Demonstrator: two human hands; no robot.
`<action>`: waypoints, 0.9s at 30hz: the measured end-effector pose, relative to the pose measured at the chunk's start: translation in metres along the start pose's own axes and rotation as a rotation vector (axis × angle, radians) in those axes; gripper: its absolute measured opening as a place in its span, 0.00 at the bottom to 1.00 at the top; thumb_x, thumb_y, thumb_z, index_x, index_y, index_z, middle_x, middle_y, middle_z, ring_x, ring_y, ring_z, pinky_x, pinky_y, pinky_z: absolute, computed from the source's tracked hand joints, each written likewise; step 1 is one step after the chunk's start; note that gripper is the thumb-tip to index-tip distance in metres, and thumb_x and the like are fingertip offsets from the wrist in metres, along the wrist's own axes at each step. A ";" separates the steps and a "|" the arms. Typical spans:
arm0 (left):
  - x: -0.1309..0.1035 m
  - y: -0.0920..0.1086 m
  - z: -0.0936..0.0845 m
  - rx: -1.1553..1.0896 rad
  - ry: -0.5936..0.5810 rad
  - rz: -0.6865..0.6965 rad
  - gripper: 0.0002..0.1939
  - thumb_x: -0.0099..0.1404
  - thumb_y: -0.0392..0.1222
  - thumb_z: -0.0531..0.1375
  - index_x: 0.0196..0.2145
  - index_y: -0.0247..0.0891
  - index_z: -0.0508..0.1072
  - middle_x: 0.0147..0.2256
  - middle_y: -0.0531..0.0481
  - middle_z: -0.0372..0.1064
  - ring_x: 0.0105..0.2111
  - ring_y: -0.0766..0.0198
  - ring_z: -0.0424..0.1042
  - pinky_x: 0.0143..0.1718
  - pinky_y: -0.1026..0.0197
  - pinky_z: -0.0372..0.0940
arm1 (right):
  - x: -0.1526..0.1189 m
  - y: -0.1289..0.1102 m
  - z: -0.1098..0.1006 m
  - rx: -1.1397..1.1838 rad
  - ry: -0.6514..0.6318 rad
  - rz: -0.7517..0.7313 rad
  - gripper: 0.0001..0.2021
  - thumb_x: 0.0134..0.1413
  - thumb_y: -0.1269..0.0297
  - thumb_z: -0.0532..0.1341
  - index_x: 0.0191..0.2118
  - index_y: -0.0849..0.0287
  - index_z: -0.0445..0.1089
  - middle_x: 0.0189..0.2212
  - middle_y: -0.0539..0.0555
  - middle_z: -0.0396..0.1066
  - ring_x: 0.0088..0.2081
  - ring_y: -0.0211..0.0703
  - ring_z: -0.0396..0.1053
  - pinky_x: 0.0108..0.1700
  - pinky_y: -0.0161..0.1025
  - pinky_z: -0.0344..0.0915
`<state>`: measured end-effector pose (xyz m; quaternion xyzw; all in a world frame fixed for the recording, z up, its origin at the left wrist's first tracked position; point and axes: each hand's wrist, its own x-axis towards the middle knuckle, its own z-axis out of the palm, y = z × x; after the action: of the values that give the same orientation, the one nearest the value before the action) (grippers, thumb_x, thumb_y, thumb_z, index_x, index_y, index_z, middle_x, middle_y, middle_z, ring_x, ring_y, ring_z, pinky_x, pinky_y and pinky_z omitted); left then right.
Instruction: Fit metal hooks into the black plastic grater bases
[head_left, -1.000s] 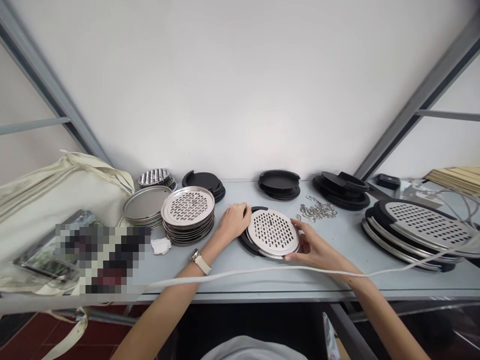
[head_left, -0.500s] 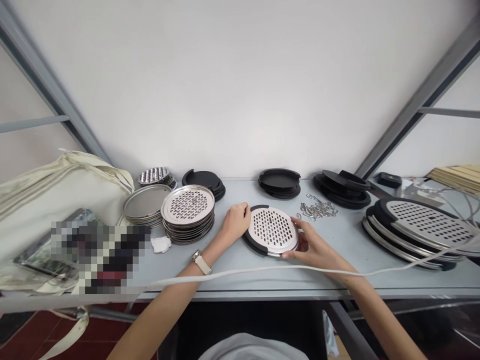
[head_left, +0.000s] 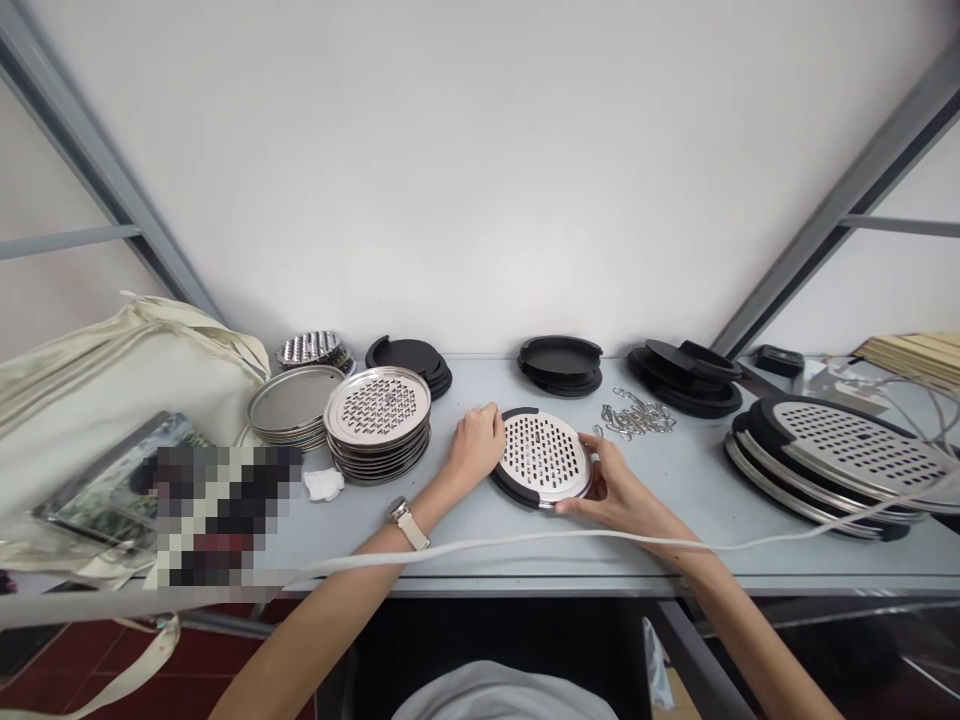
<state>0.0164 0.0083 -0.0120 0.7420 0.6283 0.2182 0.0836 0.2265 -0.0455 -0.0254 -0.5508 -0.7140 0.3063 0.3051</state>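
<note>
A round metal grater plate point(head_left: 546, 452) with rows of holes lies on the table in front of me, a black plastic rim point(head_left: 513, 488) around its left side. My left hand point(head_left: 480, 438), a watch on its wrist, is curled closed at the plate's left edge, over the black rim; its fingertips are partly hidden. On the opposite side my right hand point(head_left: 606, 485) grips the metal edge, thumb at the front and fingers behind. To the left stands a stack of metal grater discs point(head_left: 379, 408). Small metal hooks or clips point(head_left: 637, 415) lie in a heap behind my right hand.
Plain metal discs point(head_left: 296, 402) and black plastic parts point(head_left: 409, 358) stand at the back left. More black parts point(head_left: 561, 362) sit along the wall. Rimmed grater plates point(head_left: 847, 450) are piled at right. A white cable point(head_left: 525, 542) crosses in front; a cream bag point(head_left: 187, 350) is at left.
My right hand has shifted slightly left along with the plate's right edge. My left hand stays closed at the black rim, nearly unmoved.
</note>
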 end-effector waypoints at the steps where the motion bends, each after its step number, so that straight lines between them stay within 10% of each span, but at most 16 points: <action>1: 0.000 0.000 0.001 0.007 0.004 -0.001 0.14 0.69 0.40 0.43 0.34 0.37 0.66 0.32 0.44 0.69 0.32 0.59 0.70 0.33 0.61 0.58 | 0.000 0.000 0.000 0.003 -0.022 -0.003 0.43 0.36 0.49 0.67 0.57 0.58 0.48 0.50 0.61 0.56 0.43 0.50 0.64 0.42 0.46 0.67; 27: -0.003 0.005 0.000 -0.009 0.109 -0.027 0.15 0.70 0.43 0.41 0.35 0.38 0.64 0.32 0.46 0.67 0.34 0.60 0.69 0.34 0.61 0.58 | -0.008 -0.015 0.011 -0.088 -0.001 0.023 0.45 0.40 0.44 0.63 0.59 0.57 0.43 0.43 0.58 0.60 0.34 0.44 0.64 0.34 0.41 0.66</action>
<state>0.0201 0.0045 -0.0107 0.7202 0.6409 0.2599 0.0556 0.2107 -0.0580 -0.0212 -0.5716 -0.7206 0.2783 0.2767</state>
